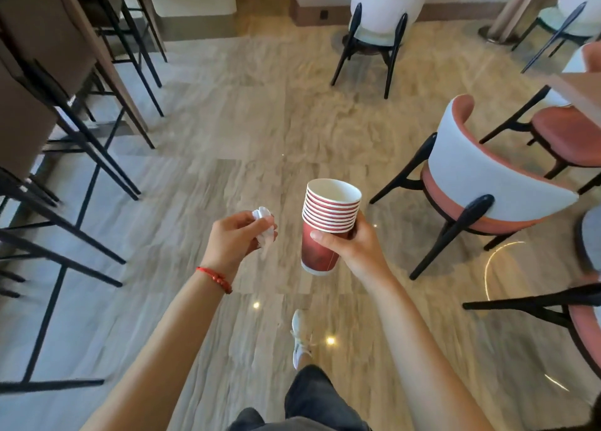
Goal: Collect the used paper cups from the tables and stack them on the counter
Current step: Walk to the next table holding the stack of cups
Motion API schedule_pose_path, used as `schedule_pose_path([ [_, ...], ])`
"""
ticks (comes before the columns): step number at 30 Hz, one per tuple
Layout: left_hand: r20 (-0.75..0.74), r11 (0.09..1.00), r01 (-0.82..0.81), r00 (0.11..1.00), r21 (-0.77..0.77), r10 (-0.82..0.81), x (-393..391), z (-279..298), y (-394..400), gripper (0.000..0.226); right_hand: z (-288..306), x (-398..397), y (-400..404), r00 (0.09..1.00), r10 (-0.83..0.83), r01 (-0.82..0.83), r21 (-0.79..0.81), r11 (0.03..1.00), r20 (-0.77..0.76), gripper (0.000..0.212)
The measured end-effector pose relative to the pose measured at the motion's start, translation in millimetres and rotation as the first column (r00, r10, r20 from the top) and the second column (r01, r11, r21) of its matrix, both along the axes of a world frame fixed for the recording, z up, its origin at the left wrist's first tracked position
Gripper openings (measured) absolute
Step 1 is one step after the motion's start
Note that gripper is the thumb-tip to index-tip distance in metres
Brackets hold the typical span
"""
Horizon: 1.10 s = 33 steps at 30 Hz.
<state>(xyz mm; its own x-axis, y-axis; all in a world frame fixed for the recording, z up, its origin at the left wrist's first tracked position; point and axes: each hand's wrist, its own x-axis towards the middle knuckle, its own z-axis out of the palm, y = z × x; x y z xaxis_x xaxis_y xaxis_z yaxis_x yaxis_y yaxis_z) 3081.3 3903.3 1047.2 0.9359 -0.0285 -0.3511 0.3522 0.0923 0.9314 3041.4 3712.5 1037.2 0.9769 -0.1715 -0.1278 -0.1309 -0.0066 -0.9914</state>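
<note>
A stack of several red paper cups (325,222) with white rims is nested upright at the centre of the view, above the floor. My right hand (354,245) grips the stack around its lower half, thumb across the front. My left hand (234,239), with a red string bracelet at the wrist, holds a crumpled white napkin (265,227) in its curled fingers, a little left of the cups. The top cup looks empty inside.
High stools with black metal legs (81,157) line a counter on the left. Chairs with white backs and orange seats (487,183) stand to the right, another white chair (377,24) farther ahead. Beige tiled floor (260,122) stretches between them. My leg and white shoe (300,339) show below.
</note>
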Motion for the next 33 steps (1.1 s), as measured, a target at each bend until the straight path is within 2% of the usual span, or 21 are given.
schedule_pose_path([
  [10,0.022,0.999,0.001,1.0,-0.035,0.0,212.8,11.6,-70.6,0.007,13.1,220.6,-65.4,0.998,0.056,-0.056,-0.032,0.998,0.016,0.061],
  [15,0.004,0.999,-0.035,0.999,-0.035,0.035,303.5,5.8,-75.8,0.019,9.7,313.3,-77.7,0.997,0.071,-0.071,-0.017,0.997,0.008,0.061],
  [20,0.01,0.999,-0.022,1.0,-0.026,0.023,415.1,-4.1,-82.4,0.005,-1.8,421.9,-82.7,0.998,0.068,-0.068,-0.017,0.998,0.016,0.053],
  [28,0.018,0.999,0.003,1.0,-0.033,-0.002,601.3,10.7,-86.2,0.005,10.3,610.0,-78.5,0.998,0.046,-0.045,-0.017,0.999,0.042,0.052],
  [33,0.014,0.999,-0.012,1.0,-0.043,0.013,696.8,13.2,-94.0,0.008,7.3,697.7,-87.5,0.999,0.013,-0.014,0.018,1.0,0.031,0.053],
])
